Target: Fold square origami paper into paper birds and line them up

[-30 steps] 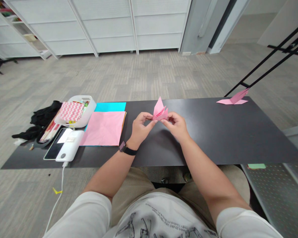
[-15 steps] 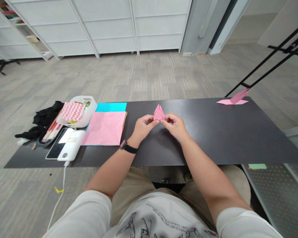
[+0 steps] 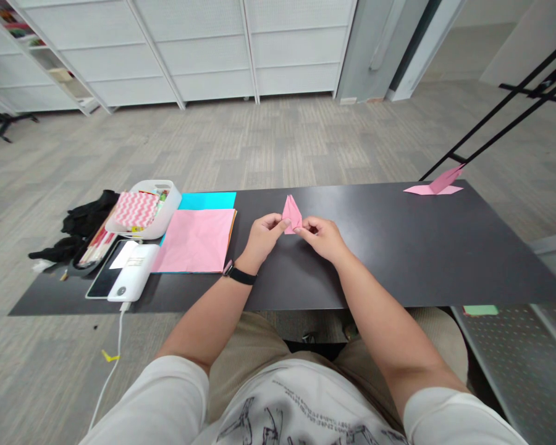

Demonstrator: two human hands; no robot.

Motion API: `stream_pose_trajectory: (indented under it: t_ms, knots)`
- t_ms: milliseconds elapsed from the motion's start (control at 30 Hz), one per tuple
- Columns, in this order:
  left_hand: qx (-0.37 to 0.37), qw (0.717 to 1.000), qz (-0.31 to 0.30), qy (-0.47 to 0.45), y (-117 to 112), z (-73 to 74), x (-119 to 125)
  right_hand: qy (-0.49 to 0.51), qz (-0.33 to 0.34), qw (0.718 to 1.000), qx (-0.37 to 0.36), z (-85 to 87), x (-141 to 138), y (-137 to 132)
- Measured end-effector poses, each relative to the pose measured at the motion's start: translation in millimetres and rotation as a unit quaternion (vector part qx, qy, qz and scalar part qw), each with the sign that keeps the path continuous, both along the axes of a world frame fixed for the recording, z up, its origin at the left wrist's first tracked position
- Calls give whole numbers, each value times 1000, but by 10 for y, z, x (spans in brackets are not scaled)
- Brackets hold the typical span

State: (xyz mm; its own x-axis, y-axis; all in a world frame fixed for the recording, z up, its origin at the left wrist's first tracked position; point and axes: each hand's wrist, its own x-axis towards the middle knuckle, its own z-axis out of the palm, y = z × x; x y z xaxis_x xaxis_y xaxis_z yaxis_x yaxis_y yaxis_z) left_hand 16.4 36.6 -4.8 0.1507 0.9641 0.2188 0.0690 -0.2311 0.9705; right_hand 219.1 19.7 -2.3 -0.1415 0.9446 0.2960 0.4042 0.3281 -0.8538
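A small piece of folded pink paper [image 3: 291, 213] is held over the middle of the dark table, its narrow split points facing away from me. My left hand [image 3: 265, 237] pinches its left side between thumb and fingers. On the right edge, my right hand [image 3: 322, 237] is closed on the same paper. Some of the fingertips are hidden behind it. To the left lies a stack of square paper [image 3: 197, 241] with a pink sheet on top and a blue one [image 3: 208, 200] sticking out behind.
A folded pink paper figure [image 3: 438, 185] stands at the table's far right. At the left are a white basket [image 3: 167, 213], a white power bank [image 3: 134, 272] with a cable, a phone [image 3: 104, 275] and black cloth [image 3: 90, 213]. A black metal frame [image 3: 491, 117] leans at the right.
The folded paper has shifted slightly left and turned a little, and its lower edge now shows below the fingers. Both hands still grip it, the right one slightly lower.
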Motion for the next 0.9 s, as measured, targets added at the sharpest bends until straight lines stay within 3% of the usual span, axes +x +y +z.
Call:
stream_pose_trajectory:
  t_ms: [233, 433, 667, 900]
  knots:
    - [-13, 1000, 12, -17, 16, 22, 9, -8, 23, 999, -27, -53, -5, 15]
    - [-56, 996, -62, 26, -5, 12, 34, -14, -26, 1000, -3, -73, 18, 50]
    - [-54, 997, -35, 47, 32, -82, -3, -3, -1, 999, -45, -103, 18, 67]
    - [-10, 999, -22, 49, 11, -64, 13, -25, -23, 998, 57, -72, 35, 62]
